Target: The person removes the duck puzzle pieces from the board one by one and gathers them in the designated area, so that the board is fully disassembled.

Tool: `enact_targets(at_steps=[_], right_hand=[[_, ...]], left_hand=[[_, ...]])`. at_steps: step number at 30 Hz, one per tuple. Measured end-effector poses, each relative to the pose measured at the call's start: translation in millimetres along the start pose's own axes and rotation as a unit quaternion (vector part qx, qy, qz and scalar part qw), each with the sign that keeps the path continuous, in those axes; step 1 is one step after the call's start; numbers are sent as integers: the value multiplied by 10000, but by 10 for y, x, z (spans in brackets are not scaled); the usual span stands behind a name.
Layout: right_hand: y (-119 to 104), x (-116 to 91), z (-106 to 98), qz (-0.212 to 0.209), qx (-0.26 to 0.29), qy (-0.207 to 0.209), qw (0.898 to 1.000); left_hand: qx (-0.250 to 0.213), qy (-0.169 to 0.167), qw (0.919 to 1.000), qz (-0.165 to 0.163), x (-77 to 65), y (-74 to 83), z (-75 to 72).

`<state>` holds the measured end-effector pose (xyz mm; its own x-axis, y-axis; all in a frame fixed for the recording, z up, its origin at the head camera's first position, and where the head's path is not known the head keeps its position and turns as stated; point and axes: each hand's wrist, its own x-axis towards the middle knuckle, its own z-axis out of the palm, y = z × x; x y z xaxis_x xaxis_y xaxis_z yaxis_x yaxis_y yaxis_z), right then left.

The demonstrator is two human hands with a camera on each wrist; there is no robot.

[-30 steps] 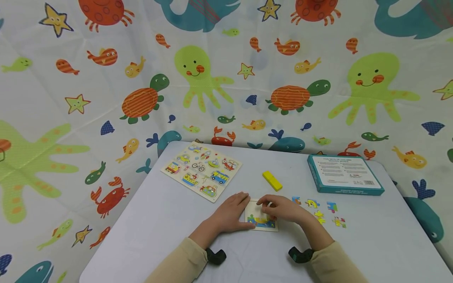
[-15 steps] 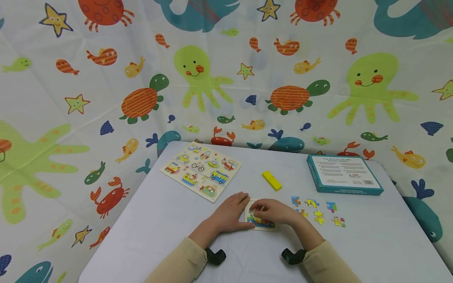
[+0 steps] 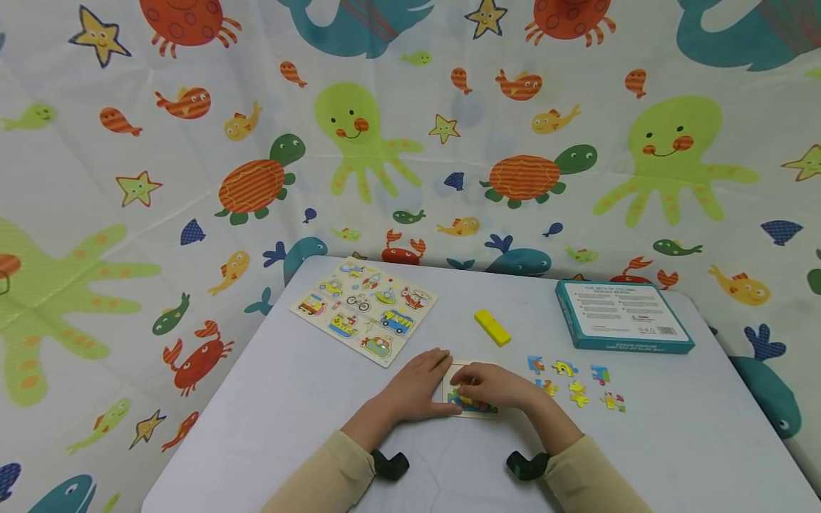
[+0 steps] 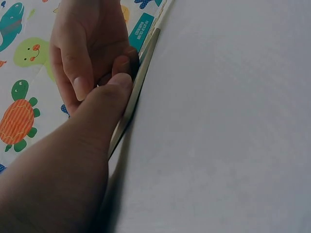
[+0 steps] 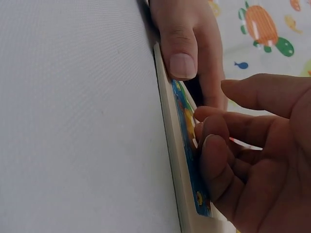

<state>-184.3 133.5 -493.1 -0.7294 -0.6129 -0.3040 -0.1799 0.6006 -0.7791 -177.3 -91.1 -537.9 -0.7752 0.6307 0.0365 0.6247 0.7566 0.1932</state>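
Observation:
A small square puzzle board (image 3: 472, 415) lies on the table, a few picture pieces in its lower part. My left hand (image 3: 413, 388) rests along its left side. The left thumb (image 5: 182, 63) lies on the near edge and the fingers reach toward the far corner. Over the middle of the board, my right hand (image 3: 497, 385) has its fingers bent down at a yellow puzzle piece (image 5: 189, 119). In the right wrist view, those fingertips hide part of this piece. The left wrist view shows the board's edge (image 4: 136, 92) beneath my left thumb.
Several loose puzzle pieces (image 3: 578, 393) lie right of the board. Behind it is a yellow block (image 3: 492, 328). A vehicle picture board (image 3: 336, 303) lies back left, and a teal box (image 3: 628, 317) back right. A sea-animal cloth (image 3: 385, 142) hangs behind the table.
My right hand has moved a little left and toward me over the board, uncovering a loose piece on its right. My left hand has stayed in place.

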Motion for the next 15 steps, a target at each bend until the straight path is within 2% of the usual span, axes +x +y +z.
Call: enact_targets(at_steps=[11,15], right_hand=[[5,12,22,13,-122,17,9999],[-2,18,27,-115,-185,4,9998]], left_hand=[[-32,11,10000,-5,-5,8,-10],[-45,21,10000,-6,-2,3,-3]])
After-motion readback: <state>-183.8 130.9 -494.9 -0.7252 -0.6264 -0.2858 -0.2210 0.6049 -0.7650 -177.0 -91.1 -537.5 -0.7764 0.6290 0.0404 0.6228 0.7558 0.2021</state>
